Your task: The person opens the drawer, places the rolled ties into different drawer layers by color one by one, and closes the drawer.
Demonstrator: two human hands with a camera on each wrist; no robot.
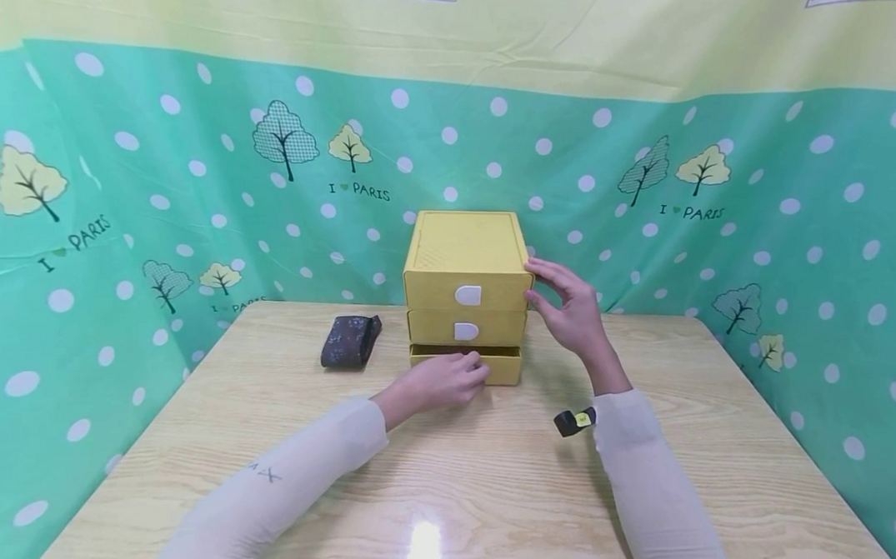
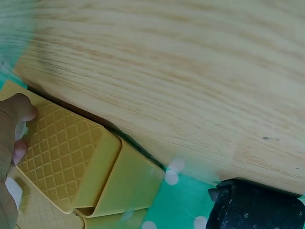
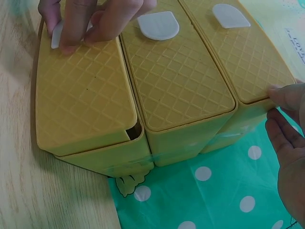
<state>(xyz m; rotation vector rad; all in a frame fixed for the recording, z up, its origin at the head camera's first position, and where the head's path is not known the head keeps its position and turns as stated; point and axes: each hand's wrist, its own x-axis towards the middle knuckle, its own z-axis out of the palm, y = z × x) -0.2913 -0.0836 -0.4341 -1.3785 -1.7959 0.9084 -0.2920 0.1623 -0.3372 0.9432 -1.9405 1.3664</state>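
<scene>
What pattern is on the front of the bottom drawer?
The bottom drawer has crisscross diamonds, best seen in the right wrist view.

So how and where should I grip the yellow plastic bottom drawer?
Pinch the drawer by its white tab, coming from the front: the tab is likely the best grip, since it sits on the front face and the drawer stands partly open that way. The left hand pinches there.

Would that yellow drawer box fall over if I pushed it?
The drawer box might tip if pushed high up, because it stands three drawers tall. It's probably stiff, since its edges look straight. The bottom drawer sticks out a little, so a gentle push would likely slide it in.
</scene>
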